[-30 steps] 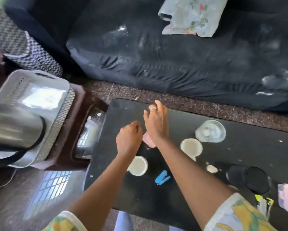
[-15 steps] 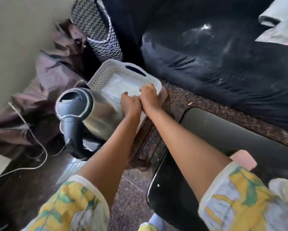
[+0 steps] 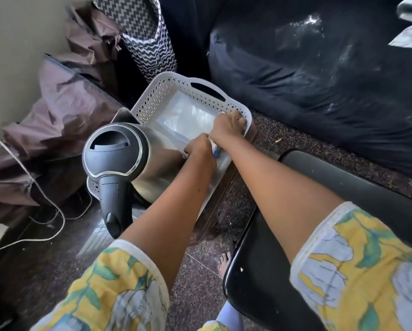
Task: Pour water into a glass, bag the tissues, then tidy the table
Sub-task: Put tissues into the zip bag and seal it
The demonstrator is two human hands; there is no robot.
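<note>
Here both hands reach off the bench (image 3: 357, 187) into the white basket (image 3: 166, 91), probably to fetch a clear plastic bag (image 3: 188, 115) for the tissues. Left hand (image 3: 200, 148) is closed, pinching the bag's near edge; right hand (image 3: 228, 125) is curled over the basket rim, steadying it. Kettle (image 3: 128, 154) sits just beside.

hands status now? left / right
Left hand: closed on clear plastic bag in the white basket.
Right hand: fingers curled over the basket's rim.
</note>
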